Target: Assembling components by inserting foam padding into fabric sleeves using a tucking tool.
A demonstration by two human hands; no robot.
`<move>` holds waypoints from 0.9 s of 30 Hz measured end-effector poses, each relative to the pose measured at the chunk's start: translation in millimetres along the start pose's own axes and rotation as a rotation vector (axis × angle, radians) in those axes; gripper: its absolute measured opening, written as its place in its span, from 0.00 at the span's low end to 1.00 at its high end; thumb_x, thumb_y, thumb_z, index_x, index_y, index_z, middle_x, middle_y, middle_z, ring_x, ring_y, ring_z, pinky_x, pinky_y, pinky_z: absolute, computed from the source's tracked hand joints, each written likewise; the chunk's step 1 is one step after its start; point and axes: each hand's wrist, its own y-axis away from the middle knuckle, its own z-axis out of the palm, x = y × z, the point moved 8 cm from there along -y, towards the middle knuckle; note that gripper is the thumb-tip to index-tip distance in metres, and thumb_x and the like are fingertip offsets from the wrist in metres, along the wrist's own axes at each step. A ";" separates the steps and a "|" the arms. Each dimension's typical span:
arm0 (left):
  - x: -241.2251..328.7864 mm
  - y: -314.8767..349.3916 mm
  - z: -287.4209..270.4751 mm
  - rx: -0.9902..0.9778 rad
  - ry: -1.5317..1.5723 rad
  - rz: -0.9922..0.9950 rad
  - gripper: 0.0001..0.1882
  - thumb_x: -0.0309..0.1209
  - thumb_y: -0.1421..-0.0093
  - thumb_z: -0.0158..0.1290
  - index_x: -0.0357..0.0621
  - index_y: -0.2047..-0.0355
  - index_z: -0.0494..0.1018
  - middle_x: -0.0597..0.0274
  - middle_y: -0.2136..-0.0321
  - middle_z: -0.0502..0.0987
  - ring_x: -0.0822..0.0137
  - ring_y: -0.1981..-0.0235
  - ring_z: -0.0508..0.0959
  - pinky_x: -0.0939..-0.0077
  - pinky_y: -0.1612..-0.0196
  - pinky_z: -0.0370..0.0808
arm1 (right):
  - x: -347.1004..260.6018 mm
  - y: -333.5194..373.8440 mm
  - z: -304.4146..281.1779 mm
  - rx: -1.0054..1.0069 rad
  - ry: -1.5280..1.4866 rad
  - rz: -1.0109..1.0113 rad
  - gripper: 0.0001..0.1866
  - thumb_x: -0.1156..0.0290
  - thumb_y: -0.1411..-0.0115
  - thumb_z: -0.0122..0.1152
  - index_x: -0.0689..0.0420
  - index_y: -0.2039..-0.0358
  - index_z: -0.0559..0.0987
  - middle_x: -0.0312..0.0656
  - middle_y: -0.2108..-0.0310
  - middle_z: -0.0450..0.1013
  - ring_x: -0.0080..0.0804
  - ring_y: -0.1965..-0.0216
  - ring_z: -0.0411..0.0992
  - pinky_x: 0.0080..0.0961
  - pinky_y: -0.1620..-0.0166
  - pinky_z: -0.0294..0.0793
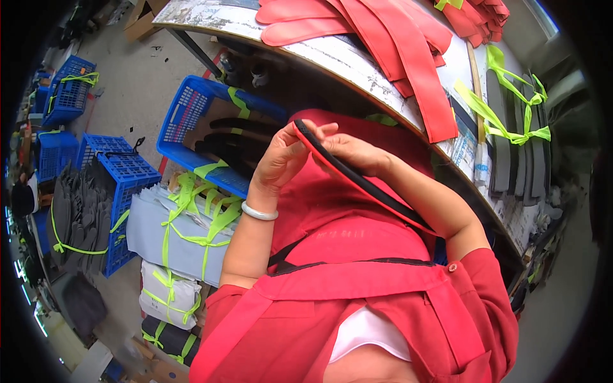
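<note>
We see the black-and-red strip (385, 191) held slantwise in front of the red apron (313, 214), its upper end pinched between the closed fingertips of the left hand (285, 155); the right hand (351, 152), fingers curled in, grips it just below, probably to keep it steady and edge-on. Near the left forearm, perhaps for easy reach, stands a blue crate (174, 145) with dark curved pieces (225, 152) inside. On the worktop (217, 18) we find loose red strips (377, 38) fanned out and a grey stack (518, 169), which yellow-green ties (529, 127) seem to keep together.
</note>
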 end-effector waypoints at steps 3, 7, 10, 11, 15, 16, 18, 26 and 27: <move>11.9 -6.0 11.9 -0.182 0.117 -0.006 0.19 0.32 0.43 0.61 0.42 0.52 0.73 0.53 0.51 0.75 0.56 0.50 0.76 0.59 0.43 0.70 | -33.5 10.3 5.2 0.001 0.510 -0.117 0.24 0.49 0.31 0.47 0.59 0.59 0.79 0.32 0.69 0.74 0.18 0.67 0.69 0.20 0.60 0.70; 39.6 -8.9 26.3 -0.005 0.306 0.165 0.14 0.32 0.41 0.60 0.44 0.56 0.75 0.59 0.59 0.77 0.55 0.54 0.78 0.62 0.50 0.77 | -71.8 41.4 11.6 0.038 0.558 -0.134 0.26 0.49 0.30 0.43 0.62 0.54 0.77 0.36 0.61 0.75 0.22 0.59 0.70 0.24 0.52 0.71; 54.9 -3.3 23.4 0.237 0.136 0.248 0.14 0.32 0.41 0.58 0.44 0.56 0.74 0.58 0.58 0.77 0.55 0.52 0.78 0.60 0.49 0.77 | -83.5 64.0 31.6 0.093 0.750 -0.226 0.29 0.48 0.35 0.54 0.63 0.48 0.73 0.43 0.59 0.74 0.29 0.57 0.71 0.29 0.50 0.70; 64.0 -3.3 27.4 0.255 0.063 0.304 0.13 0.32 0.40 0.58 0.43 0.56 0.74 0.56 0.58 0.78 0.53 0.53 0.78 0.58 0.50 0.78 | -84.3 69.6 35.6 0.124 0.869 -0.155 0.31 0.48 0.38 0.58 0.64 0.46 0.72 0.47 0.57 0.74 0.33 0.55 0.71 0.31 0.49 0.70; 131.5 -1.5 57.9 0.165 0.085 0.408 0.25 0.41 0.37 0.55 0.43 0.45 0.64 0.55 0.62 0.75 0.62 0.66 0.75 0.64 0.59 0.73 | -91.1 95.1 26.7 0.293 0.942 -0.453 0.24 0.55 0.38 0.60 0.60 0.50 0.74 0.48 0.58 0.74 0.38 0.54 0.72 0.31 0.49 0.70; 163.4 13.4 62.7 0.121 0.051 0.489 0.24 0.37 0.37 0.55 0.45 0.44 0.63 0.59 0.63 0.71 0.66 0.69 0.68 0.66 0.60 0.67 | -97.8 106.3 21.2 0.385 0.984 -0.588 0.21 0.58 0.39 0.61 0.58 0.51 0.75 0.46 0.58 0.75 0.37 0.54 0.72 0.30 0.50 0.70; 231.3 59.9 114.6 -0.076 -0.161 0.610 0.17 0.33 0.39 0.56 0.48 0.52 0.65 0.64 0.65 0.67 0.67 0.67 0.67 0.67 0.58 0.65 | -99.4 125.5 7.2 0.551 0.932 -0.693 0.11 0.70 0.40 0.61 0.58 0.58 0.78 0.43 0.61 0.76 0.37 0.56 0.72 0.31 0.51 0.72; 151.5 14.0 168.8 -0.006 -1.130 0.274 0.10 0.23 0.41 0.56 0.30 0.60 0.74 0.49 0.67 0.80 0.60 0.66 0.82 0.67 0.59 0.79 | -71.0 270.7 -178.8 1.647 0.944 -0.760 0.08 0.72 0.40 0.56 0.61 0.64 0.79 0.49 0.68 0.78 0.42 0.65 0.77 0.31 0.61 0.75; 124.2 5.6 148.8 0.055 -1.047 0.122 0.09 0.17 0.41 0.54 0.30 0.60 0.74 0.50 0.67 0.80 0.63 0.66 0.82 0.69 0.59 0.79 | -64.0 279.4 -211.0 1.711 0.868 -0.627 0.11 0.65 0.40 0.59 0.59 0.65 0.80 0.48 0.69 0.78 0.42 0.65 0.78 0.32 0.62 0.75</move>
